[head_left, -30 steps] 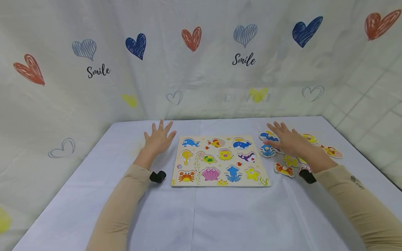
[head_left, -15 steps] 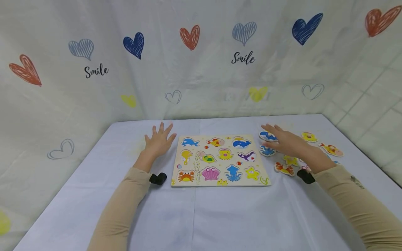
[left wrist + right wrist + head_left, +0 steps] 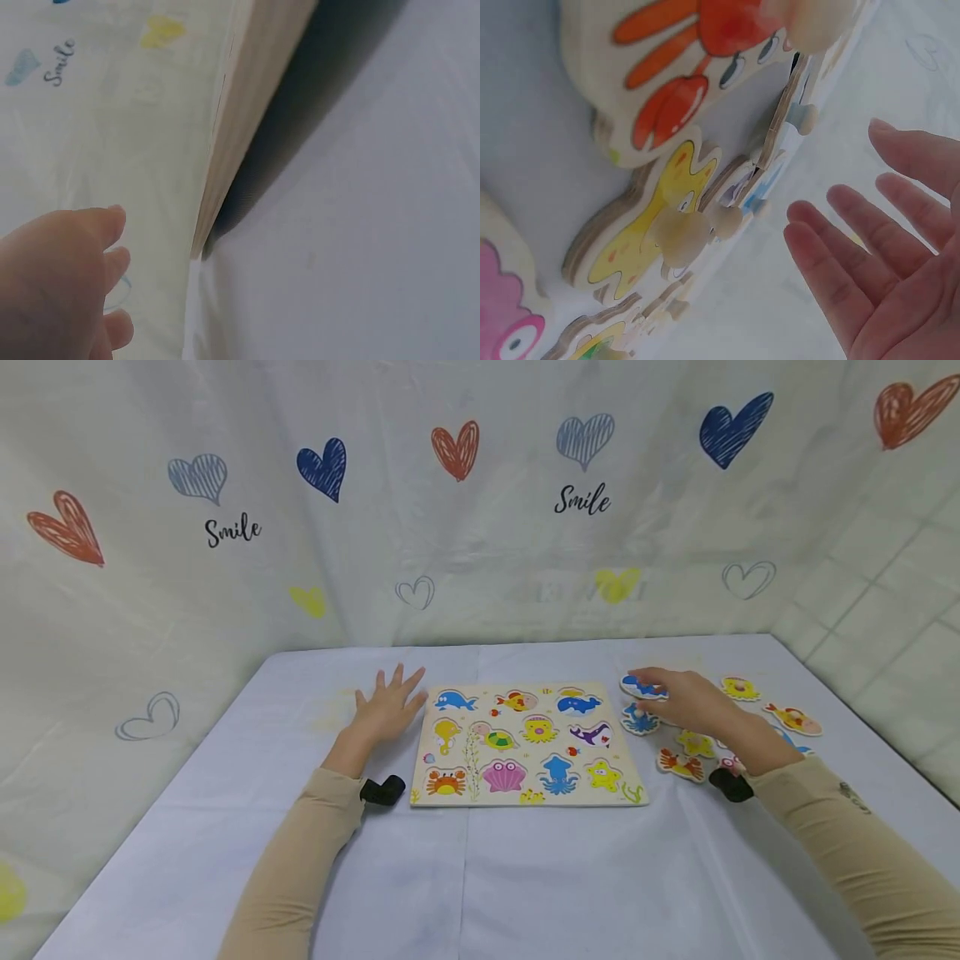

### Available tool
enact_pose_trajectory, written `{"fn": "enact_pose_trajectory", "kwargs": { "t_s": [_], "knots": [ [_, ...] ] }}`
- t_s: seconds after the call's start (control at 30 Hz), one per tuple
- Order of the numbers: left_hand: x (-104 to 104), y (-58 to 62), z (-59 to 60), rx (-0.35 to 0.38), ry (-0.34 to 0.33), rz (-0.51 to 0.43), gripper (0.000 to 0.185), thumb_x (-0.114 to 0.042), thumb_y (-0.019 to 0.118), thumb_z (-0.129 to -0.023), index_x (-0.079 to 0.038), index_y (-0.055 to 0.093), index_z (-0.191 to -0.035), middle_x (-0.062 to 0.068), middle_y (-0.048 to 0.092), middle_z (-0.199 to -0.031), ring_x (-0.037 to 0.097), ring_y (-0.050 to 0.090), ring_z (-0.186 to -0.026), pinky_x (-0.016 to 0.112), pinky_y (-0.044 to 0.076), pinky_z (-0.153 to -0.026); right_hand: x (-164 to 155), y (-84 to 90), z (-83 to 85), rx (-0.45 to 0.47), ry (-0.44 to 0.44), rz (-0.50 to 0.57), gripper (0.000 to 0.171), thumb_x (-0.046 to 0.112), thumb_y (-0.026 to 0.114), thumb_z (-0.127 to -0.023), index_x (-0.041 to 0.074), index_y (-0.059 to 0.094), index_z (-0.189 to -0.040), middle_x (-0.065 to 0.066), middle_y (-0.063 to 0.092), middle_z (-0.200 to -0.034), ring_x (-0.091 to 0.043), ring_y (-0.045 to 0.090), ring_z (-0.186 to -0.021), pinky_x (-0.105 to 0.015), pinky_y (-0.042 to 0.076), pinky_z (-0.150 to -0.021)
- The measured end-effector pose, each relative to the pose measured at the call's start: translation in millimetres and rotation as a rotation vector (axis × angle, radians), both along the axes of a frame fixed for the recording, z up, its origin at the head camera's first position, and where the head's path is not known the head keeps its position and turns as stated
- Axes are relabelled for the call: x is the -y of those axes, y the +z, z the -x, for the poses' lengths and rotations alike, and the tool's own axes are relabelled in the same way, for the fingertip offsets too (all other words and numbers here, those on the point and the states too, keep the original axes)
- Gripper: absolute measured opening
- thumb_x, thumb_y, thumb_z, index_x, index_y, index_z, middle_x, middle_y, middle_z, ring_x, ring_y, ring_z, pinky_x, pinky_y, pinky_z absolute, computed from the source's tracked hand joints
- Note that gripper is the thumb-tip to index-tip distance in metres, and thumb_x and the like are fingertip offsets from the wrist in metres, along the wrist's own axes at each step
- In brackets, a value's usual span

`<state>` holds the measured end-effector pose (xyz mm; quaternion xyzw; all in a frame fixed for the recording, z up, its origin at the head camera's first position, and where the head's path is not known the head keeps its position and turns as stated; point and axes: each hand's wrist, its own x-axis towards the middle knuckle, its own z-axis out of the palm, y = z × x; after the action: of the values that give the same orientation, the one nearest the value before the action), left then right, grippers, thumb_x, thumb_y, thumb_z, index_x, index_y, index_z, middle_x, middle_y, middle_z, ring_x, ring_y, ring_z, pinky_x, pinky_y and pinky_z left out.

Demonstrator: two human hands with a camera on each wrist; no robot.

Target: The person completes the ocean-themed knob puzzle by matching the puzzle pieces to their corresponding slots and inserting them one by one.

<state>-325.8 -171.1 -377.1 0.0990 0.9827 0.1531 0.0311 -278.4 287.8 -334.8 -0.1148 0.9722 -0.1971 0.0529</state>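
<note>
Now lowered from its hover, the right hand [image 3: 693, 700] touches the blue whale piece [image 3: 642, 686] with relaxed fingers, while the left hand [image 3: 387, 707], open and flat, has slid against the puzzle board [image 3: 525, 793], readying a pick-up.

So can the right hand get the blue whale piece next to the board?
Probably yes. The right hand hovers with straight fingers right over the blue whale piece, which lies face up on the table beside the puzzle board, and nothing covers it.

The board [image 3: 528, 745] is pale wood with a matt, painted top. The loose pieces [image 3: 681, 764] are wood too, smooth, with bright paint and little round pegs [image 3: 681, 236]. The tablecloth [image 3: 525, 877] is soft, matt cloth.
</note>
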Motion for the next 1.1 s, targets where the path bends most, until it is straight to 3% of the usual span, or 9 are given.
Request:
{"fn": "enact_pose_trajectory", "kwargs": {
  "t_s": [0.2, 0.47, 0.57, 0.7, 0.8, 1.1],
  "knots": [
    [4.1, -5.9, -0.4, 0.027, -0.064, -0.005, 0.062, -0.049, 0.033, -0.11, -0.027, 0.02, -0.166, 0.014, 0.001, -0.171, 0.048, -0.005, -0.153, 0.077, -0.003, -0.111, -1.5, -3.0, 1.4, -0.016, 0.04, 0.032, 0.054, 0.018, 0.07, -0.099, -0.001, 0.051, -0.147, -0.028, 0.058, -0.138, -0.044, 0.059, -0.116, -0.058, 0.052, -0.094],
    [7.0, -14.1, 0.8, 0.051, -0.129, -0.037, 0.061, -0.049, 0.033, -0.11, -0.025, 0.021, -0.166, 0.016, 0.005, -0.17, 0.048, -0.005, -0.153, 0.077, -0.004, -0.111, -3.3, -5.3, 3.7, 0.017, 0.043, 0.046, 0.05, 0.019, 0.071, -0.099, -0.003, 0.056, -0.142, -0.03, 0.057, -0.138, -0.046, 0.058, -0.117, -0.061, 0.048, -0.098],
    [8.0, -16.2, -0.6, 0.078, -0.141, -0.061, 0.062, -0.049, 0.033, -0.11, -0.026, 0.02, -0.166, 0.015, 0.005, -0.17, 0.046, -0.007, -0.154, 0.076, -0.006, -0.112, -4.5, -5.6, 3.9, 0.043, 0.035, 0.042, 0.05, 0.02, 0.071, -0.098, -0.004, 0.058, -0.14, -0.031, 0.058, -0.137, -0.044, 0.059, -0.114, -0.06, 0.049, -0.097],
    [9.9, -19.3, -1.6, 0.096, -0.151, -0.074, 0.063, -0.052, 0.033, -0.11, -0.025, 0.02, -0.166, 0.015, 0.006, -0.171, 0.045, -0.007, -0.154, 0.075, -0.007, -0.112, -5.4, -6.1, 4.0, 0.07, 0.024, 0.038, 0.051, 0.021, 0.072, -0.098, -0.005, 0.059, -0.139, -0.03, 0.061, -0.129, -0.034, 0.058, -0.099, -0.046, 0.054, -0.084],
    [10.6, -21.4, -1.4, 0.097, -0.156, -0.065, 0.064, -0.053, 0.032, -0.109, -0.025, 0.02, -0.166, 0.015, 0.008, -0.171, 0.044, -0.006, -0.154, 0.075, -0.007, -0.113, -4.8, -6.1, 4.3, 0.074, 0.025, 0.041, 0.05, 0.02, 0.073, -0.097, -0.005, 0.06, -0.138, -0.027, 0.063, -0.124, -0.029, 0.055, -0.092, -0.037, 0.051, -0.075],
    [10.6, -19.5, -3.4, 0.097, -0.15, -0.05, 0.064, -0.053, 0.032, -0.11, -0.026, 0.019, -0.166, 0.013, 0.01, -0.171, 0.041, -0.005, -0.155, 0.073, -0.006, -0.114, 0.0, -7.7, 10.0, 0.072, 0.062, 0.007, 0.039, 0.011, 0.073, -0.096, -0.005, 0.066, -0.13, -0.014, 0.066, -0.103, -0.028, 0.057, -0.09, -0.039, 0.052, -0.078]
  ]
}}
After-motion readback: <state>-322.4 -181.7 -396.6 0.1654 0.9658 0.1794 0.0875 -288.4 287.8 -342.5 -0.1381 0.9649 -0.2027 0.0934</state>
